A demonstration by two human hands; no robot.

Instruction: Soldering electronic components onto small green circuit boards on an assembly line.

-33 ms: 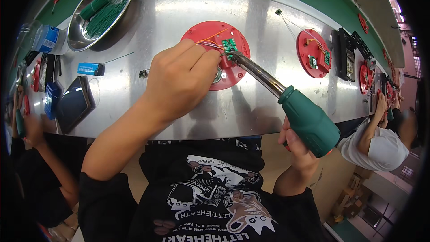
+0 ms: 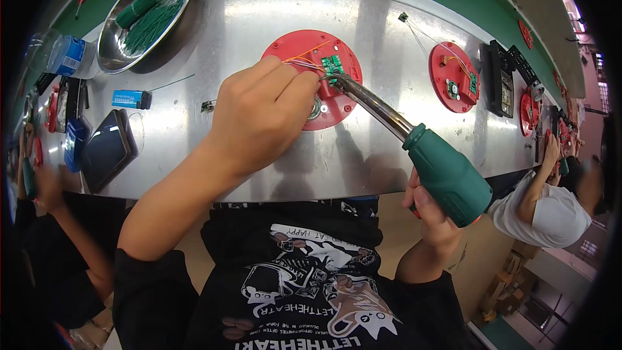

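1. Pinching thin wires, my left hand (image 2: pixel 262 113) rests on the red disc (image 2: pixel 299 48) mid-bench.
2. Nothing has shifted; soldering continues at the green circuit board (image 2: pixel 332 65).
3. My right hand (image 2: pixel 429 210) stays clamped on the soldering iron (image 2: pixel 440 168).

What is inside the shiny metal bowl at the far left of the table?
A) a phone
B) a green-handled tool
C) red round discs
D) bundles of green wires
D: the metal bowl holds bundles of green wires, while the nearest red disc lies on the table under the left hand, and the green-handled tool is in the right hand.
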